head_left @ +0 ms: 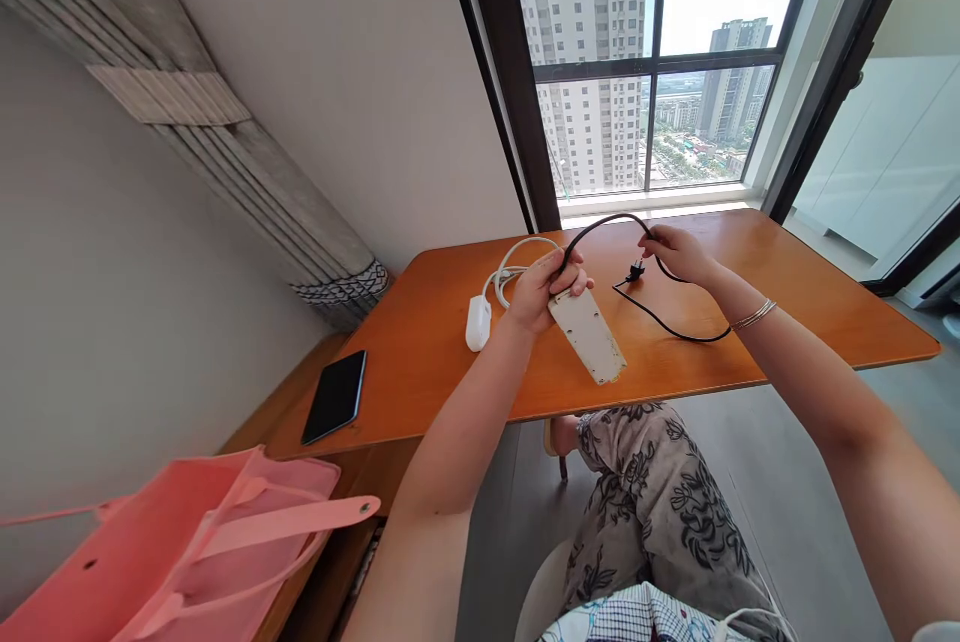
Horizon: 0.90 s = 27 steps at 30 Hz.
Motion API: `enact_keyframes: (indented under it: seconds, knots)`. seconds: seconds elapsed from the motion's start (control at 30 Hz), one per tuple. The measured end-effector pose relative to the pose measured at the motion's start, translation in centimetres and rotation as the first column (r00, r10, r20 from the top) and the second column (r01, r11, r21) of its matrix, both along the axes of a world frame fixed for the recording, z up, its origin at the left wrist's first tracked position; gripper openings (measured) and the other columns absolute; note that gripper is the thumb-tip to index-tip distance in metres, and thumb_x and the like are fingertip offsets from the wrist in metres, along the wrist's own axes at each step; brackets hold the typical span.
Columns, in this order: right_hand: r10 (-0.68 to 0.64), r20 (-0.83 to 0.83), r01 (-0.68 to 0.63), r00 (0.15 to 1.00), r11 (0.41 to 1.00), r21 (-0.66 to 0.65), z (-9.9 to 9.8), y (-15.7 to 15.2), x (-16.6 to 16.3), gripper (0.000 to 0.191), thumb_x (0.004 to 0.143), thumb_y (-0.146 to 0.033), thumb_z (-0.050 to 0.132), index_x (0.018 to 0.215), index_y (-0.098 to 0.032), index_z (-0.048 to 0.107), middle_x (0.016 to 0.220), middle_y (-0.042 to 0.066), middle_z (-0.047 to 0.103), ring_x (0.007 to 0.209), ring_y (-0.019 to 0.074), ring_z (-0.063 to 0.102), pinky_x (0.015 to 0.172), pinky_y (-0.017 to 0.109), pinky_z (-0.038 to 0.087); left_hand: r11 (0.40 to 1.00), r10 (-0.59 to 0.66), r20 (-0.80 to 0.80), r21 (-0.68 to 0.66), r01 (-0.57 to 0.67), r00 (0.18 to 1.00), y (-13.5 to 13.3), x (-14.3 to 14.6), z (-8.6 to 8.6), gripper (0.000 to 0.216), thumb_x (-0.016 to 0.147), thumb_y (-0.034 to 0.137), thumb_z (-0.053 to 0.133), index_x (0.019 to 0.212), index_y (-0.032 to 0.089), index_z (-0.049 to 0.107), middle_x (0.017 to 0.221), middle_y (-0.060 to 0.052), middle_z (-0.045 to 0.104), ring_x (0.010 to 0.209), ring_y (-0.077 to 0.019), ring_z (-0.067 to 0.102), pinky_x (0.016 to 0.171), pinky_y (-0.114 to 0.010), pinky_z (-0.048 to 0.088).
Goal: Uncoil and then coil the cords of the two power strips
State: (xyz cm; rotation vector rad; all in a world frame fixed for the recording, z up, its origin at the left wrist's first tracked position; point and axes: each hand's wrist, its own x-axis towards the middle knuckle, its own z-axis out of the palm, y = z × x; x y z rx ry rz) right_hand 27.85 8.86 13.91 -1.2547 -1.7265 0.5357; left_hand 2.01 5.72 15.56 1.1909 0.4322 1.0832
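My left hand point(538, 292) is closed around the near-white power strip point(589, 334) at its cord end. The strip is tilted above the table, with small dark spots on the face I see. A black power cord point(611, 218) arches from my left hand over to my right hand point(676, 254), whose fingers pinch it. From there the cord loops down over the tabletop to a black plug point(636, 271), just below my right fingers. Left of my left hand lies a white rounded adapter point(478, 324) with a coiled white cable point(498, 280).
The orange-brown wooden table point(420, 362) reaches to the window point(652, 67). A black-screened tablet or phone point(335, 397) lies near its left edge. An open pink bag point(225, 532) stands at the lower left, and a grey curtain point(247, 162) hangs along the wall.
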Motion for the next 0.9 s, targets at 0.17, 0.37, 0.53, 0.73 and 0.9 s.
enact_keyframes:
  seconds: [0.17,0.37,0.53,0.73,0.9]
  knots:
    - [-0.025,-0.069,0.010,0.997,0.978,-0.207,-0.9,-0.6,0.3,0.011,0.091,-0.025,0.056,0.084,-0.019,0.062,0.069,0.000,0.060,0.059,0.0147,0.059,0.062,0.030,0.049,0.992,0.127,0.066,-0.035,-0.125,0.990,-0.3,-1.2,0.9,0.029,0.097,0.044,0.054,0.087,0.021,0.070,0.046,0.009,0.025,0.046,-0.0110,0.048,0.082,-0.034,0.058]
    - [-0.256,0.168,0.199,0.952,0.935,0.294,0.6,-2.2,1.2,0.027,0.096,-0.033,0.050,0.114,-0.018,0.063,0.091,0.008,0.066,0.080,0.0213,0.060,0.072,0.034,0.048,0.998,0.018,0.027,0.063,-0.020,0.999,-0.7,-1.0,0.3,0.021,0.086,0.038,0.070,0.079,0.019,0.063,0.057,0.002,0.056,0.059,-0.0140,0.062,0.071,-0.031,0.056]
    - [-0.267,0.654,0.210,0.708,0.964,0.166,0.9,-5.0,-1.3,0.051,0.101,-0.024,0.033,0.150,-0.014,0.040,0.127,0.019,0.062,0.092,0.0277,0.066,0.072,0.036,0.047,0.989,-0.019,-0.027,0.145,0.023,0.999,-1.1,-0.2,0.4,0.031,0.076,0.042,0.080,0.084,0.017,0.063,0.073,-0.004,0.071,0.071,-0.0190,0.070,0.067,-0.029,0.054]
    - [-0.188,0.884,0.203,0.427,0.973,0.109,0.4,-7.2,-4.2,0.053,0.103,-0.023,0.033,0.155,-0.021,0.035,0.122,0.018,0.064,0.092,0.0258,0.069,0.064,0.030,0.041,0.983,0.045,0.008,0.180,-0.045,0.999,-1.5,1.2,-0.7,0.034,0.077,0.043,0.079,0.095,0.019,0.065,0.111,-0.010,0.074,0.081,-0.0178,0.072,0.071,-0.029,0.054]
    - [-0.231,0.881,0.096,0.413,0.973,0.210,0.7,-9.5,-5.5,0.043,0.102,-0.015,0.030,0.135,-0.014,0.057,0.114,0.018,0.065,0.097,0.0241,0.065,0.063,0.030,0.036,0.950,0.106,0.003,0.294,-0.102,0.994,-2.3,2.4,-2.1,0.031,0.082,0.045,0.076,0.097,0.021,0.065,0.133,-0.012,0.067,0.114,-0.0240,0.068,0.101,-0.039,0.051]
